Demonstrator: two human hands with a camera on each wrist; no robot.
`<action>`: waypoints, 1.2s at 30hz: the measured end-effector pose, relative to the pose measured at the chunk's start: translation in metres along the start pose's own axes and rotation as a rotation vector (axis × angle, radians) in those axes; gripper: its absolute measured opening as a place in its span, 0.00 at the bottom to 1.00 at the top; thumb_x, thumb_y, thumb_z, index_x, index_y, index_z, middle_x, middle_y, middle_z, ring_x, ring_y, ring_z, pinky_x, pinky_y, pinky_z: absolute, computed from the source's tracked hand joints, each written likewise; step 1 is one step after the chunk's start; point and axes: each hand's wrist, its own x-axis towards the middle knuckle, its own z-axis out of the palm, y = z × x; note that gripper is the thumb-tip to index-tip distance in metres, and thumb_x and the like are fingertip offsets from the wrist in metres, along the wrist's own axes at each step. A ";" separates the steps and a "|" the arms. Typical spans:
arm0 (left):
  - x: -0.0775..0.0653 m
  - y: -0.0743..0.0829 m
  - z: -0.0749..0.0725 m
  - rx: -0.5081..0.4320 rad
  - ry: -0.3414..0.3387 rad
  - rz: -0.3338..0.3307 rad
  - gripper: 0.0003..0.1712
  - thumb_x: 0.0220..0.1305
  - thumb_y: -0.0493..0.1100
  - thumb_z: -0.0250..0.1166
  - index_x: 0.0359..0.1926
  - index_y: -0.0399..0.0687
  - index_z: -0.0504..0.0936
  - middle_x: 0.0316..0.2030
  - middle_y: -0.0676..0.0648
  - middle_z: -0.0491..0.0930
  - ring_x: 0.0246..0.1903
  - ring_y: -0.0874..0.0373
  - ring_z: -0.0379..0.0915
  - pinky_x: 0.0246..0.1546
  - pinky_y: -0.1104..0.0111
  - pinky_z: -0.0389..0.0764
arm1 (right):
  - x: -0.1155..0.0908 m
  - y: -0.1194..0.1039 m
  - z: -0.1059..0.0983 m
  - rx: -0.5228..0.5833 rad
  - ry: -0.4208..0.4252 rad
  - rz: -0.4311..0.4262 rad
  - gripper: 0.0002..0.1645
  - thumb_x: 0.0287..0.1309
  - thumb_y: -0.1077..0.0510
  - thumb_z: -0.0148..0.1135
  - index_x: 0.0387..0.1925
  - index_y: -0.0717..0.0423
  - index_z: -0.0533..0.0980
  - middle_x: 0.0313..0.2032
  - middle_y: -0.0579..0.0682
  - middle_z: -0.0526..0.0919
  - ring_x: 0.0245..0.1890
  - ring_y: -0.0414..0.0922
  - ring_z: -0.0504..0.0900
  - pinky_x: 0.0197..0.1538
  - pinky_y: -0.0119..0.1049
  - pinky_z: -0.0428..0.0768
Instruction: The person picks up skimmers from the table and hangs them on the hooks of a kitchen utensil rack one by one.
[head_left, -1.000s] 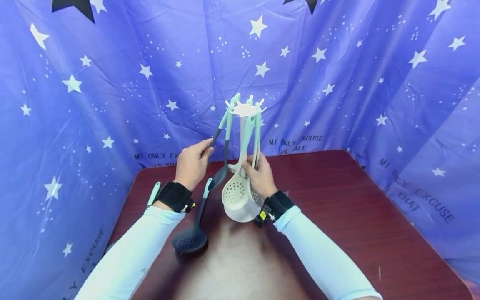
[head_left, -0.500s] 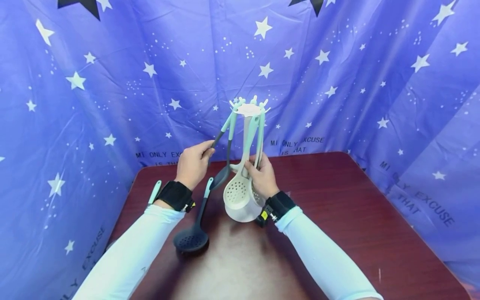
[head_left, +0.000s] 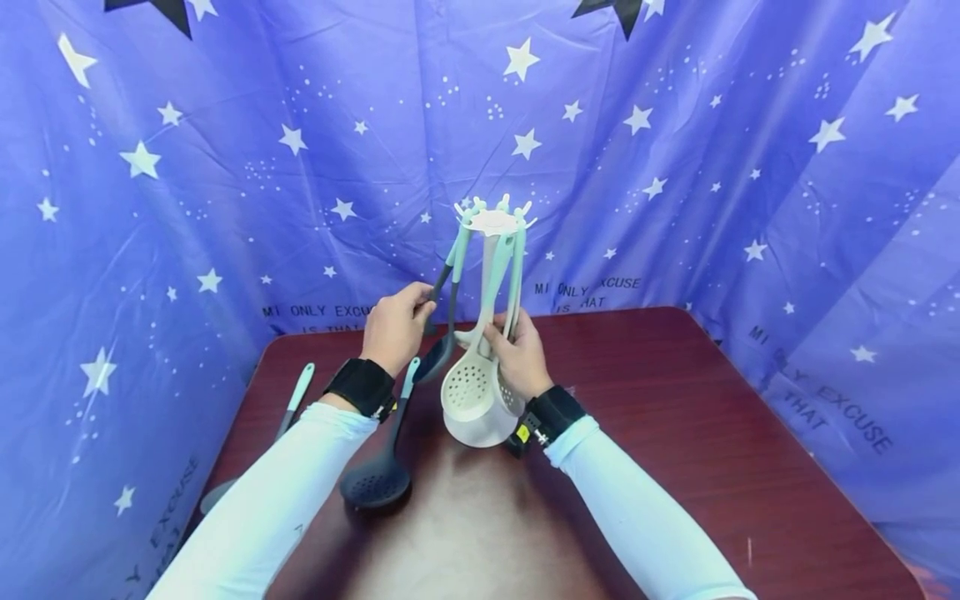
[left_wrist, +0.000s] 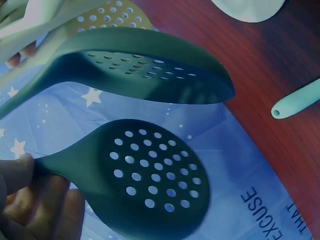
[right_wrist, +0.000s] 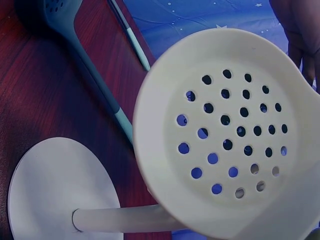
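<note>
In the head view my left hand pinches a dark skimmer by its neck, just above its head; its mint handle leans up to the hooks of the white utensil rack. The left wrist view shows this skimmer's round perforated head. Beside it hangs another dark skimmer. My right hand grips the rack around its post, among the hanging handles. White skimmers hang there too; one perforated head fills much of the right wrist view, above the round base.
A dark skimmer with a mint handle lies on the brown table in front of the rack. Farther left lies another utensil with a mint handle, partly behind my left sleeve. A starry blue curtain encloses the table.
The top of the held skimmer's handle has come down to the level of the rack's hooks. My left hand has shifted slightly right, toward the rack. The right hand keeps its grip.
</note>
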 end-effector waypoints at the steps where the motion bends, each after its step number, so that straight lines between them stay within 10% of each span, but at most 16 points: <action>1: 0.000 -0.002 0.000 0.005 -0.002 -0.017 0.13 0.73 0.45 0.67 0.56 0.52 0.85 0.43 0.48 0.89 0.33 0.51 0.83 0.35 0.56 0.78 | -0.001 0.000 0.001 0.003 0.000 0.000 0.08 0.72 0.67 0.60 0.48 0.67 0.72 0.27 0.46 0.74 0.26 0.38 0.70 0.32 0.31 0.70; 10: -0.015 -0.046 -0.003 0.054 -0.194 -0.176 0.18 0.73 0.41 0.65 0.62 0.49 0.80 0.53 0.43 0.87 0.52 0.44 0.83 0.54 0.50 0.78 | 0.001 0.008 0.006 0.011 -0.014 -0.016 0.11 0.72 0.66 0.61 0.50 0.70 0.72 0.29 0.48 0.76 0.28 0.38 0.73 0.34 0.31 0.73; 27: -0.074 -0.190 -0.047 0.299 -0.452 -0.507 0.36 0.66 0.46 0.69 0.67 0.31 0.68 0.59 0.25 0.76 0.58 0.28 0.73 0.57 0.40 0.74 | 0.016 0.040 0.001 0.038 0.021 -0.032 0.11 0.73 0.62 0.62 0.48 0.65 0.71 0.29 0.48 0.76 0.27 0.39 0.72 0.31 0.31 0.70; 36: -0.095 -0.221 -0.068 0.317 -0.538 -0.625 0.37 0.65 0.52 0.70 0.60 0.25 0.73 0.57 0.24 0.77 0.57 0.28 0.73 0.57 0.41 0.74 | 0.017 0.036 0.001 0.064 0.004 -0.013 0.10 0.73 0.64 0.60 0.50 0.66 0.71 0.32 0.45 0.79 0.28 0.39 0.73 0.33 0.30 0.70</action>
